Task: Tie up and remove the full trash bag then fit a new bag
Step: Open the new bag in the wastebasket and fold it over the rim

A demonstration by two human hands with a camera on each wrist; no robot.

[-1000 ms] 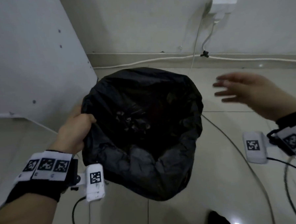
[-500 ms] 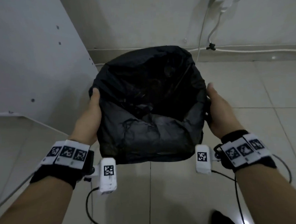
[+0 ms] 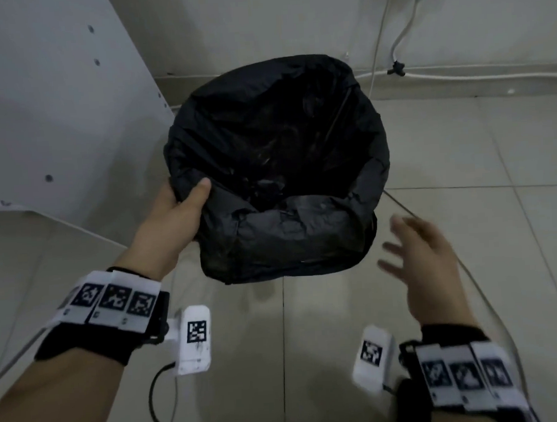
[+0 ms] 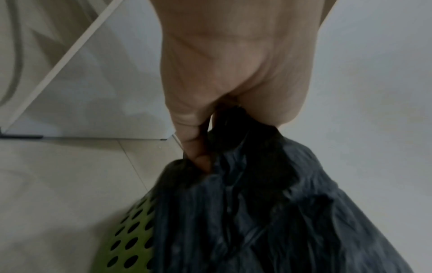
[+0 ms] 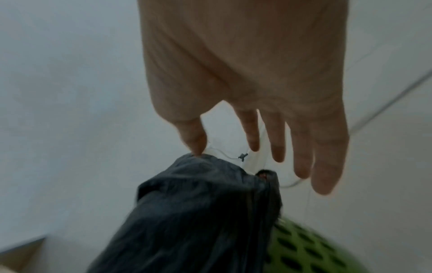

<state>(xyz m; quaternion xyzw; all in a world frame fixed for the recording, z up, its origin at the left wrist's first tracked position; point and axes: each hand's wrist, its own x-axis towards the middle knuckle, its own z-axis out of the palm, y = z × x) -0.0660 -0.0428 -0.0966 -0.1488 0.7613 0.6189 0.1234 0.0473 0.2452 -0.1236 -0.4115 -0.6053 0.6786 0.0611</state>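
A black trash bag [image 3: 278,165] lines a green perforated bin [image 4: 133,232] on the tiled floor, its mouth open and folded over the rim. My left hand [image 3: 186,199] grips the bag's edge at the near left rim, thumb over the plastic; the left wrist view shows the fingers [image 4: 198,151] pinching bunched plastic [image 4: 268,203]. Off the bag's near right side hovers my right hand [image 3: 415,255], fingers spread and blurred, holding nothing. Seen from the right wrist, its fingers [image 5: 301,147] are straight above the bag's edge [image 5: 205,203] and the green bin [image 5: 311,251].
A white cabinet panel [image 3: 55,109] stands close on the left of the bin. White cables [image 3: 476,76] run along the skirting at the back wall, and a thin cable [image 3: 403,207] crosses the floor tiles right of the bin.
My right hand has come off the bag's right side and pulled back toward me with fingers spread. My left hand has shifted from flat on the side to gripping the rim.
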